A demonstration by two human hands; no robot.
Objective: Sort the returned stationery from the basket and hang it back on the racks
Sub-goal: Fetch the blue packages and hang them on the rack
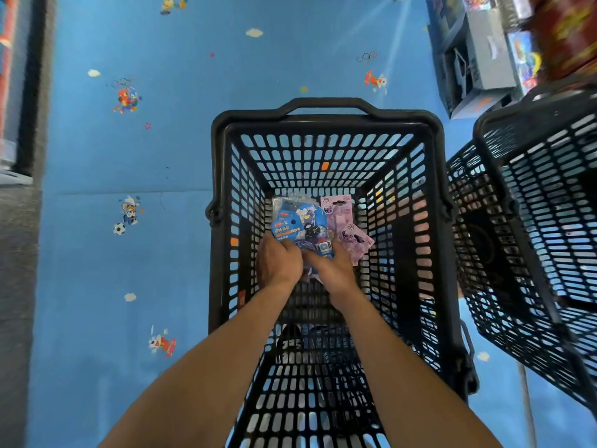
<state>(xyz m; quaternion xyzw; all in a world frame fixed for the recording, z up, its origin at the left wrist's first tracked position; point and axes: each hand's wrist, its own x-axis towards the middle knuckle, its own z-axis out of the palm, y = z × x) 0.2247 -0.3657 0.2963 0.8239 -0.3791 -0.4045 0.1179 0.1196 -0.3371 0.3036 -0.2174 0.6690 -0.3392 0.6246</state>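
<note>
Blue stationery pack [300, 224] in the basket [326, 119] is gripped by left hand [279, 261] and right hand [332, 268], both stretched down inside.

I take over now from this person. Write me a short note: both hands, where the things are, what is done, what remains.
Left hand and right hand both grip the blue packets low inside the black basket.
Pink packets lie right of them.
Done: blue packets gripped, not yet lifted out.
Left: lift out, sort blue from pink, hang on racks; no rack in view.
</note>
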